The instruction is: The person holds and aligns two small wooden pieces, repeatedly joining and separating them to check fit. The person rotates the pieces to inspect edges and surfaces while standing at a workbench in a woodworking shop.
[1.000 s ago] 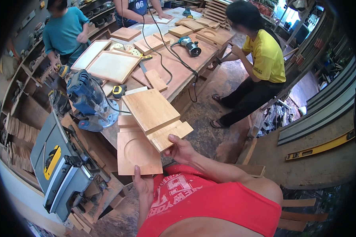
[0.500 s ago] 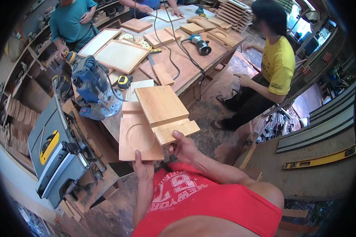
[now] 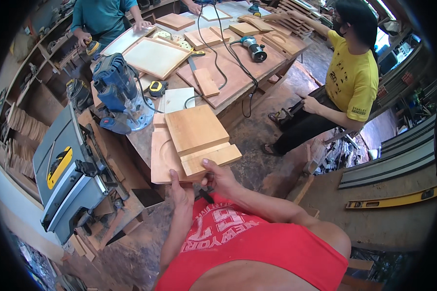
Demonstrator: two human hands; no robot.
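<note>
My left hand (image 3: 181, 192) is closed on the near edge of a pale wooden board (image 3: 161, 157) with a round recess, its thumb on top. Over this board lies a second wooden board (image 3: 198, 128), with a step or groove across its near part. My right hand (image 3: 220, 178) grips that upper board by its near edge, thumb on the top face and fingers underneath. The upper board covers much of the recess. Both boards are held in front of my red shirt, near the corner of the workbench. The fingers below the boards are partly hidden.
A blue plunge router (image 3: 115, 80) and a tape measure (image 3: 158, 88) stand on the bench beyond the boards. Left is a table saw (image 3: 65, 169). A small router (image 3: 253, 48) with hanging cords lies farther back. One person in yellow (image 3: 352, 80) stands right; another in teal (image 3: 99, 22) holds a sander.
The upper board has shifted left over the lower one, hiding more of the recess. My hands have come closer together. The person in yellow now reaches toward the stacked wood.
</note>
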